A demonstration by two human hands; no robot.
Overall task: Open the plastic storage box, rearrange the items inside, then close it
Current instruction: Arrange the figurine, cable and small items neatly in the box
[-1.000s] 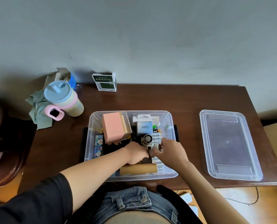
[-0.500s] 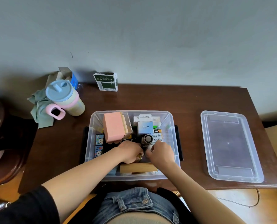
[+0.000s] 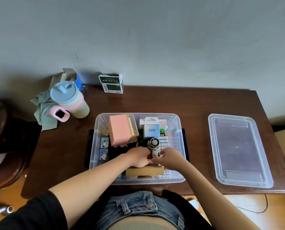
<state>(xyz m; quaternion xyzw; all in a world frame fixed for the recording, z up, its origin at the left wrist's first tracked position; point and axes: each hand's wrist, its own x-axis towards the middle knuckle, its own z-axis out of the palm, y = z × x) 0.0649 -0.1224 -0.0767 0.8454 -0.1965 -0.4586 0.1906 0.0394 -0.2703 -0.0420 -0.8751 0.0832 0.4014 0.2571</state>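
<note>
The clear plastic storage box stands open at the table's front middle. Its clear lid lies flat to the right. Inside are a pink box, a white box marked Q88, battery packs, a small round fan and a brown wooden block near the front wall. My left hand and my right hand meet in the box's middle, fingers curled around a small pale round item between them. What lies under the hands is hidden.
A pastel cup with a blue lid and pink handle stands at the table's back left beside a green cloth. A green and white carton stands by the wall. A dark chair is at the left.
My right hand has slid left and slightly forward toward my left hand. Both hands now close in around the small pale item at the box's middle.
</note>
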